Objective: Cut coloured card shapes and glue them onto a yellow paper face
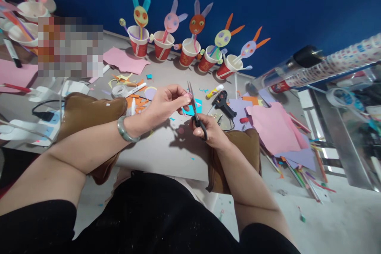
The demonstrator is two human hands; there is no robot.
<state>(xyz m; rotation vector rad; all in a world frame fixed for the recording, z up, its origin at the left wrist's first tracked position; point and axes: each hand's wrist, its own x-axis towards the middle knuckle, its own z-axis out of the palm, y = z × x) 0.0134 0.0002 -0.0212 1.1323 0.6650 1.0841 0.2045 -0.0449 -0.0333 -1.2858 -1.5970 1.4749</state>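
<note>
Black-handled scissors (197,116) are in my right hand (212,130), fingers wrapped around the handles and blades pointing up and away. My left hand (169,103) pinches a small pink paper piece (189,97), mostly covered by the fingertips, right beside the blades. Whether the blades touch the paper I cannot tell. Below the hands, a small pink paper circle (181,130) lies on the table (166,158). Just behind the scissors lies a turquoise paper piece (197,107), partly hidden.
Red paper cups (189,57) with rabbit-faced paper figures line the back wall. A glue gun (224,104) and a yellow glue stick (214,91) lie right of my hands. Pink paper (272,125) covers the right side. Brown cushions (92,111) sit under both forearms.
</note>
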